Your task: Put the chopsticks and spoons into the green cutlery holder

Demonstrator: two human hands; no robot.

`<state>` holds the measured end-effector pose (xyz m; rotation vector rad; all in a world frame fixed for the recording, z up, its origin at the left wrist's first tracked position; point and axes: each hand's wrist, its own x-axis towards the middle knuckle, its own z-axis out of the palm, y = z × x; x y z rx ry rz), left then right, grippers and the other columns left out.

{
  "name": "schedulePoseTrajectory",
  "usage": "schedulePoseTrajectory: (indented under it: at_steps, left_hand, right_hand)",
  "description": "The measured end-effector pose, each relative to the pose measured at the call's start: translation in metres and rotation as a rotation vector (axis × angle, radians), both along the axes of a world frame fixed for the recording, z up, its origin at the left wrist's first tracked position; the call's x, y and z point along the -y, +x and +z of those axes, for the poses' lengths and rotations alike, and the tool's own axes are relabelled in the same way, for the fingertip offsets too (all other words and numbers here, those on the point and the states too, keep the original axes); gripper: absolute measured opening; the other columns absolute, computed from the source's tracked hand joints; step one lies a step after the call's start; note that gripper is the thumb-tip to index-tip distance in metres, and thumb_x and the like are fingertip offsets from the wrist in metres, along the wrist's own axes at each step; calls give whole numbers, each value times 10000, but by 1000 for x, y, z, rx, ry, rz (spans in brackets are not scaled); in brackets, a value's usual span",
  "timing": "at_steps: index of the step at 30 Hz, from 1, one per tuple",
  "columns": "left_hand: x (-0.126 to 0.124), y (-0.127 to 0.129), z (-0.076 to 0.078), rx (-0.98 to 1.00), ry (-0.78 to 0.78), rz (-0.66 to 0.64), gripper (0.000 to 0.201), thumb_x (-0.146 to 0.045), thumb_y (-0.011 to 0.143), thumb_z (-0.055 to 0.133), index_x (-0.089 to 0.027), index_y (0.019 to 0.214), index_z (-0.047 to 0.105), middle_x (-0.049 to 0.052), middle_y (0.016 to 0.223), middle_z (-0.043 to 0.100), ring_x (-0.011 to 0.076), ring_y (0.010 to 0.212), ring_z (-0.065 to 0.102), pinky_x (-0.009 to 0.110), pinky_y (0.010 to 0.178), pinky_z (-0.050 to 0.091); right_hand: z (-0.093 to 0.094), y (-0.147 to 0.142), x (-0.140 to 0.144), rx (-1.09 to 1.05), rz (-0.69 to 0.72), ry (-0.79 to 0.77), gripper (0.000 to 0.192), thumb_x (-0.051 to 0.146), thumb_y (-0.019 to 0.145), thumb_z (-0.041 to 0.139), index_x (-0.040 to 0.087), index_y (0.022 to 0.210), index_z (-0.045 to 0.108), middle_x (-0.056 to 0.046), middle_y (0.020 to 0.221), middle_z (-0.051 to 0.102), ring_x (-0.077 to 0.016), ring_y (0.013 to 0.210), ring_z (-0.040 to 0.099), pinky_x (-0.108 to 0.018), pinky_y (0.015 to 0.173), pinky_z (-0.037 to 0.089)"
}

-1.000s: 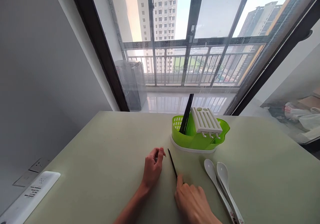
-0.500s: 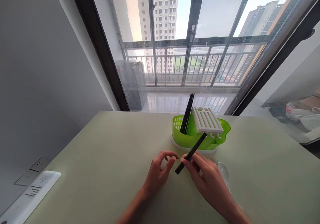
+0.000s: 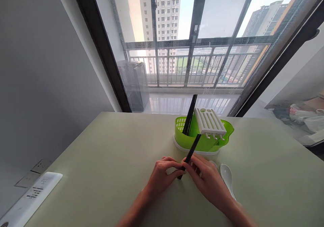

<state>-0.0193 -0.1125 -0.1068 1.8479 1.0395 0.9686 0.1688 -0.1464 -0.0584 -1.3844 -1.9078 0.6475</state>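
Left hand [image 3: 162, 176] pinches the low end of a black chopstick [image 3: 191, 149] above the table [image 3: 101, 159]; the tip is hidden between fingers. Right hand [image 3: 207, 178] grips it too, covering one white spoon [image 3: 227, 178]. Green holder [image 3: 202, 141] behind.
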Motion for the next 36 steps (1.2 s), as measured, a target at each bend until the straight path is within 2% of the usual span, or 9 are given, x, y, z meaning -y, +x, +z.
schedulePoseTrajectory:
  at_steps: [3,8,15,19,22,24,27,32,36]
  left_hand:
    - [0,0,1,-4,-1,6,139,-357,830,786,-272,932,828,49,905,774,208,860,701,328,860,542]
    - [0,2,-2,5,23,0,116,-348,814,802,-276,899,834,50,892,769,199,828,697,322,835,544]
    - [-1,2,-4,-19,-13,18,145,-378,824,789,-285,926,834,50,911,767,206,869,702,320,868,540]
    - [-2,3,-1,-56,-76,26,172,-387,831,768,-264,939,821,52,966,768,203,868,693,311,839,542]
    - [-2,3,0,-53,-112,44,209,-357,844,742,-238,1011,782,42,979,769,155,728,635,267,708,514]
    - [-2,3,1,-54,-126,63,217,-359,860,716,-223,1023,761,39,961,766,125,637,561,248,639,472]
    - [-3,3,1,-71,-135,73,218,-382,885,676,-211,995,755,36,951,755,111,603,500,235,599,429]
    - [-2,2,1,-115,-127,82,253,-412,914,629,-198,966,753,31,882,731,119,630,503,233,601,407]
    - [-2,2,1,-116,-125,77,256,-408,923,607,-194,946,745,33,873,720,125,645,511,238,615,414]
  right_hand:
    - [10,5,-2,-3,-30,87,291,403,1040,434,234,955,655,-8,810,656,-134,654,591,-234,633,473]
    - [48,18,-8,-69,-97,270,228,388,1008,530,230,855,591,33,672,566,-109,554,517,-204,533,449]
    - [88,29,-11,-43,-56,322,246,404,990,556,234,823,615,29,615,595,-111,507,540,-208,442,435]
    - [131,48,-21,-128,-210,355,243,476,939,613,256,840,650,35,589,600,-126,469,559,-238,412,420]
    - [171,60,-38,-262,-400,527,205,448,916,645,269,816,656,26,641,600,-127,463,550,-275,421,415]
    - [187,62,-54,-246,-441,561,208,443,921,632,279,793,631,25,649,585,-131,455,542,-298,437,419]
    - [185,59,-86,-183,-375,541,256,472,928,617,254,794,610,31,655,599,-124,445,571,-286,448,417]
    - [142,46,-133,-24,-216,344,327,480,948,586,197,788,627,33,652,680,-111,460,645,-239,533,457]
    - [117,37,-152,2,-129,261,334,468,955,571,197,768,625,28,637,699,-114,459,647,-232,562,456]
